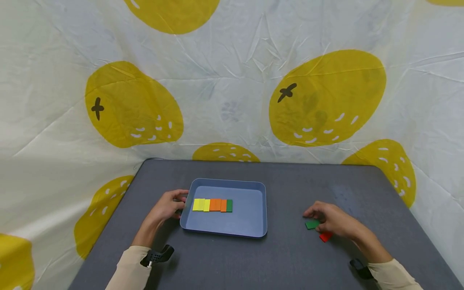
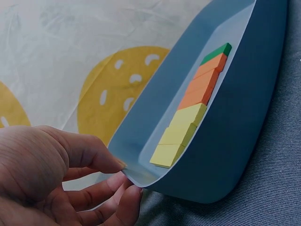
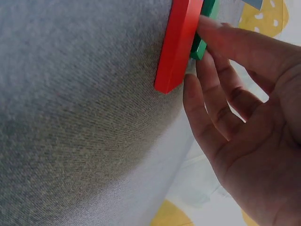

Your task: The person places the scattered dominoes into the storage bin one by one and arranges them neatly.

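A blue-grey tray (image 1: 246, 209) lies on the table, holding a joined row of flat yellow blocks (image 1: 199, 204), orange blocks (image 1: 215, 205) and one green block (image 1: 229, 206). At its left end, my left hand (image 1: 168, 206) grips the rim; the left wrist view shows the thumb on the rim and the other fingers below it outside. To the right of the tray, my right hand (image 1: 333, 219) has thumb and fingers around a loose green block (image 1: 311, 224). Beside that block lies a red block (image 3: 178, 47), near the thumb and partly hidden by the hand in the head view.
The dark grey table (image 1: 290, 262) reaches back to a white cloth (image 1: 232, 100) printed with large yellow fruit shapes. Black straps (image 1: 157, 256) circle both wrists below the beige sleeves.
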Tool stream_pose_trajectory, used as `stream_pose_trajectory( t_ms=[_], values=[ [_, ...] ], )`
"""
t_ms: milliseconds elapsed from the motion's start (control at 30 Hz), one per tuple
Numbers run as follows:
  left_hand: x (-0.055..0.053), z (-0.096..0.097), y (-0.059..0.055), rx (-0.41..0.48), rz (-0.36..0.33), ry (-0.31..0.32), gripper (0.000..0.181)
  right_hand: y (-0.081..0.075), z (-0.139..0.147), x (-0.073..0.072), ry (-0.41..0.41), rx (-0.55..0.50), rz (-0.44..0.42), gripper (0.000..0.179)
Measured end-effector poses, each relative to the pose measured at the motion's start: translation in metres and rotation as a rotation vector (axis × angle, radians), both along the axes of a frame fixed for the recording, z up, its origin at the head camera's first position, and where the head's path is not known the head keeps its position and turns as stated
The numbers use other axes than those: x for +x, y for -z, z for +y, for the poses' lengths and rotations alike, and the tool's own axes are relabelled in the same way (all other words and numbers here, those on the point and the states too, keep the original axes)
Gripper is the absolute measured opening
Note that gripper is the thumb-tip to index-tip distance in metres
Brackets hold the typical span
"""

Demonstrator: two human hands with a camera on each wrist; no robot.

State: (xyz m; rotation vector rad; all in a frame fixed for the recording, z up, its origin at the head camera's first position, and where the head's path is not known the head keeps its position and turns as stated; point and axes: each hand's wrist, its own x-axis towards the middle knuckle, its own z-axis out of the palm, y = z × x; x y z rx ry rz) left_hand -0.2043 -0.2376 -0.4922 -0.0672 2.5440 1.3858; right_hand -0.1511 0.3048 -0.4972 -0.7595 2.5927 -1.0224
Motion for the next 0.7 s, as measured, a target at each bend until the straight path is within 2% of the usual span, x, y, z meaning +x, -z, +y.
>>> stream_pose_trajectory(
  t_ms=[300,400,500,700],
  values=[
    [-0.001,0.001,0.0,-0.009,0.0,-0.005,0.05,0.006,-0.001,-0.003,0.13,0.016,0.134,0.038],
    [-0.001,0.001,0.0,-0.012,0.004,-0.002,0.051,0.009,-0.003,-0.006,0.155,-0.008,0.15,0.034],
    [-0.001,0.001,0.001,-0.013,0.007,-0.002,0.051,0.011,-0.003,-0.008,0.134,-0.026,0.131,0.035],
    [-0.002,0.002,0.003,-0.015,0.004,-0.008,0.05,0.015,-0.002,-0.009,0.074,-0.013,0.08,0.049]
  ],
)
